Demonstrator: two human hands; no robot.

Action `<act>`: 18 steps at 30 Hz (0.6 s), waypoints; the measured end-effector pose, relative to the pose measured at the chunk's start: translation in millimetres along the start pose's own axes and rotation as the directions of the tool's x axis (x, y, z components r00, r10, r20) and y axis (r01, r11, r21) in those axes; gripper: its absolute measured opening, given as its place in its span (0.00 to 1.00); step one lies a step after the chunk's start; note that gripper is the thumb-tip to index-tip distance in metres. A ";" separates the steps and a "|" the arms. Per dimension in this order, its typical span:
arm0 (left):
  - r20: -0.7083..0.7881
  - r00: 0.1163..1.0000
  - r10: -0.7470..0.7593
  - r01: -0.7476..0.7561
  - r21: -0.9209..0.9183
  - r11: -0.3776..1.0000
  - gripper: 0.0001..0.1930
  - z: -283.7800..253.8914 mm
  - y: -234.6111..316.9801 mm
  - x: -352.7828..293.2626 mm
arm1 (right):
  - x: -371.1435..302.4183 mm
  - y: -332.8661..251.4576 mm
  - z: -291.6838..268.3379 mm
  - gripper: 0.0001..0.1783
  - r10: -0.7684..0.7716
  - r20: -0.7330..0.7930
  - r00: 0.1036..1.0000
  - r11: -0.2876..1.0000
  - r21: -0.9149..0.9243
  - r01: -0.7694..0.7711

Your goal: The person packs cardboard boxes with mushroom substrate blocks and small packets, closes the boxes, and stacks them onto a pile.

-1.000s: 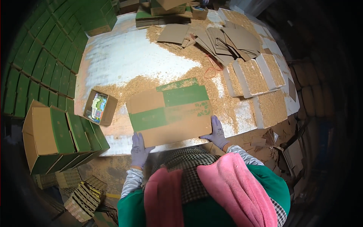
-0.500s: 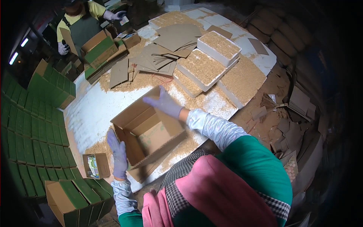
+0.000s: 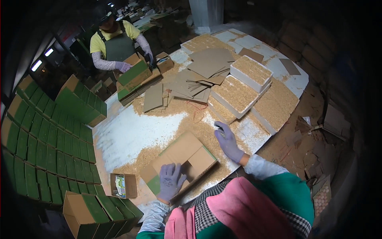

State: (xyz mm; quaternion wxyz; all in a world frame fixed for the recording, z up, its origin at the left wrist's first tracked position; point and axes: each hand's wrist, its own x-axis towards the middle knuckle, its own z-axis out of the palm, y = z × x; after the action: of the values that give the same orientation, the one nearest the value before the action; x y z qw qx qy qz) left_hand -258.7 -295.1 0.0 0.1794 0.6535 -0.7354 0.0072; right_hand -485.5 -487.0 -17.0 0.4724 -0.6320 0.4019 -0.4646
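Here, carton [image 3: 181, 159] under left hand [image 3: 170, 181], long axis upper-right.

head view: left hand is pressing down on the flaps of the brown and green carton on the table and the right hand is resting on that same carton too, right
Not quite. In the head view the left hand does press on the flaps of the brown and green carton, but the right hand is off the carton, out over the grain-strewn white table toward the foam trays.
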 end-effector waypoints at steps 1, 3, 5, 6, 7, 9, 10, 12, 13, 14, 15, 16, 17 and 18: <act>-0.025 0.999 0.030 -0.029 0.032 0.999 0.22 -1.2 0.5 11.3 | -18.3 -22.3 -18.1 0.26 -0.136 0.143 0.980 0.982 -0.107 0.152; -0.025 0.999 0.038 -0.037 0.042 0.998 0.21 6.4 -32.1 14.9 | -30.9 -60.3 -17.4 0.30 -0.356 0.617 0.701 0.837 -0.122 0.533; 0.171 0.985 0.003 0.030 -0.190 0.981 0.18 6.8 -57.3 32.7 | -10.0 -50.7 20.7 0.31 -0.325 0.603 0.728 0.691 -0.374 0.619; 0.221 0.975 0.032 0.016 -0.212 0.977 0.22 12.8 -69.8 31.5 | 2.1 -36.9 40.3 0.33 -0.326 0.581 0.745 0.467 -0.587 0.662; 0.173 0.984 -0.037 0.065 -0.155 0.986 0.25 8.7 -37.4 39.4 | 8.0 1.2 44.9 0.34 -0.202 0.554 0.808 0.391 -0.710 0.585; 0.087 0.990 -0.114 0.117 -0.023 0.993 0.31 -0.5 0.2 21.9 | -5.7 14.0 47.7 0.34 -0.080 0.451 0.889 0.833 -0.460 0.309; 0.005 0.995 -0.098 0.098 -0.034 0.995 0.35 -4.2 -2.5 6.0 | -7.1 17.7 43.8 0.34 0.104 0.406 0.908 0.994 -0.070 -0.083; -0.126 0.982 -0.141 0.126 -0.121 0.985 0.37 0.6 -39.7 -36.3 | -19.5 12.0 21.7 0.39 0.493 0.538 0.684 0.870 -0.314 -0.380; -0.176 0.948 -0.267 0.204 -0.307 0.930 0.36 -7.5 -46.2 -51.6 | -34.7 -3.8 16.7 0.38 0.459 0.653 0.602 0.880 -0.239 -0.412; -0.197 0.899 -0.391 0.258 -0.485 0.836 0.36 -13.7 -46.9 -60.6 | -49.2 -15.2 16.9 0.37 0.408 0.752 0.518 0.876 -0.163 -0.454; -0.197 0.903 -0.383 0.250 -0.483 0.839 0.36 -13.3 -38.9 -52.1 | -55.9 12.7 36.2 0.34 0.198 0.663 0.722 0.977 -0.197 -0.086; -0.302 0.762 -0.573 0.186 -0.745 0.640 0.33 -8.5 -28.5 -48.1 | -47.2 -37.2 48.0 0.32 0.097 0.636 0.765 0.995 -0.089 -0.052; -0.311 0.577 -0.756 0.032 -0.916 0.401 0.30 -4.5 -23.1 -46.1 | -32.9 -89.4 55.7 0.30 0.000 0.595 0.804 1.000 0.017 -0.013; -0.095 0.687 -0.721 0.366 -0.811 0.456 0.26 84.5 -114.4 -149.3 | -30.7 -135.8 72.9 0.28 -0.038 0.726 0.687 0.995 -0.039 0.096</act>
State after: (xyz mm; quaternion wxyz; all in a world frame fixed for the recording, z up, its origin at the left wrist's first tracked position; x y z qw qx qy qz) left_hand -157.8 -189.3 -145.4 0.5757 0.7071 -0.3545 -0.2071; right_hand -413.1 -410.4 99.6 0.5515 -0.7952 0.1767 -0.1798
